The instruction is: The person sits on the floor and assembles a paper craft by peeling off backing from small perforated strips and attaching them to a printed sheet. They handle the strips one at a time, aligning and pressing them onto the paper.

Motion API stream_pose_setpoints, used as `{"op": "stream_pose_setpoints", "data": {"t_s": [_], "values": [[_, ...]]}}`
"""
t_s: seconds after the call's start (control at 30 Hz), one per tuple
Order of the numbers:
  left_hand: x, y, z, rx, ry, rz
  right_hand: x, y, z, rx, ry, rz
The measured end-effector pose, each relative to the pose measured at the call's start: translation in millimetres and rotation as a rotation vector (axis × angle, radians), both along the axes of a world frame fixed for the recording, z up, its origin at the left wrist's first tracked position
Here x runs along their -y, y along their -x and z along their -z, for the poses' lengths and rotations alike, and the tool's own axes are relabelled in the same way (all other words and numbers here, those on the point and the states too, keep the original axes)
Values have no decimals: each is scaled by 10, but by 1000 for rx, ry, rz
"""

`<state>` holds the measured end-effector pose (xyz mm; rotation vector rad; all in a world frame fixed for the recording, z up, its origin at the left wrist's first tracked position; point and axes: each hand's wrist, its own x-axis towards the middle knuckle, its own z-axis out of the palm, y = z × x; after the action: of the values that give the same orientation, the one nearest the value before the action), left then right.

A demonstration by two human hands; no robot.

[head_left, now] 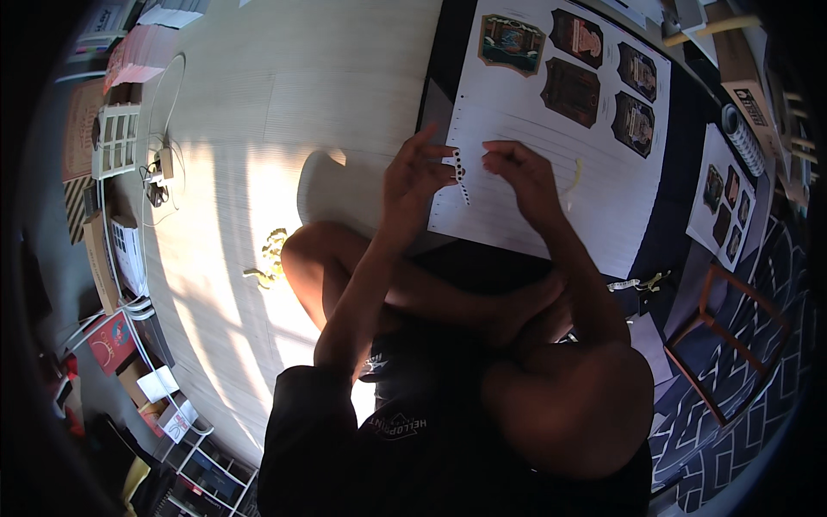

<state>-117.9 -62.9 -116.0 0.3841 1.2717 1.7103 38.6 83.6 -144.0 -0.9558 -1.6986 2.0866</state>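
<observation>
My left hand [412, 179] is closed, its fingertips pinching a narrow white strip with a row of black dots [460, 169]. The strip hangs over the left edge of a large white printed sheet [517, 207]. To the right of the strip, above the same sheet, my right hand [522, 172] has its thumb and fingers pressed together. Whatever lies between those fingertips is too small to make out. Beside that hand, a thin yellowish strip [575, 175] lies curved on the sheet. Dark badge-shaped pictures [572, 93] are printed across the sheet's far part.
Crumpled yellow strips [272, 260] lie on the floor by my left knee. More strip pieces [639, 283] are right of my foot. A smaller printed sheet [722, 198], a wire-bound roll [743, 140] and a brown wooden frame [732, 340] are at the right. A power strip [164, 164] with cables is at the left.
</observation>
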Motion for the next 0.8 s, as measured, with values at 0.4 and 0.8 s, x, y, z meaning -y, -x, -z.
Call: {"op": "stream_pose_setpoints", "data": {"t_s": [0.4, 0.8], "values": [[-5, -371, -204, -122, -21, 23, 356, -337, -173, -135, 149, 8], [-29, -551, -222, -218, -34, 25, 439, -425, -255, -107, 79, 75]]}}
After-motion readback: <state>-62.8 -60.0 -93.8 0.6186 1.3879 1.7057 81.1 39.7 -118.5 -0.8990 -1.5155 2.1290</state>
